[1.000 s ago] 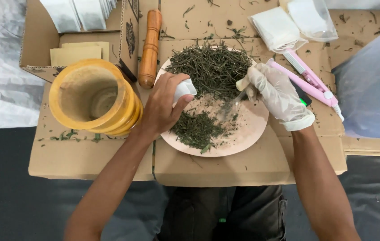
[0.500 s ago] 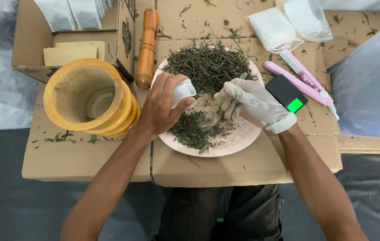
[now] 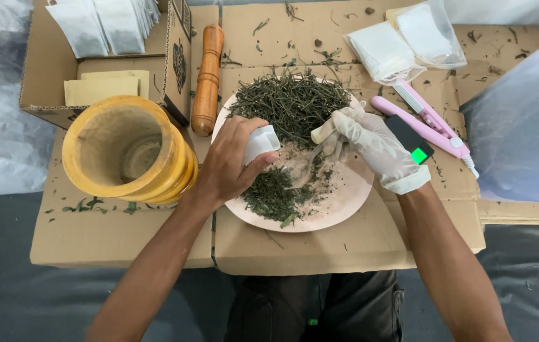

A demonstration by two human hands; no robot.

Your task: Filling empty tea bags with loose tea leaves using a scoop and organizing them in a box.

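Head view: left hand (image 3: 228,168) grips a small white sachet (image 3: 260,142) over the pink plate (image 3: 345,202), mouth pointing right, long axis roughly left-right. Gloved right hand (image 3: 371,149) pinches dried herbs (image 3: 291,104) beside it. Yellow mortar (image 3: 123,149) at cardboard's left edge, wooden pestle (image 3: 206,79) upright-lying behind, pink sealer (image 3: 424,123) right.

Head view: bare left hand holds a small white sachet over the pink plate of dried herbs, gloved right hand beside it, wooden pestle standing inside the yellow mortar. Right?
Not quite. In the head view the wooden pestle lies on the cardboard beside the yellow mortar, not inside it. The rest holds: left hand holds the sachet over the pink plate, gloved right hand beside it.
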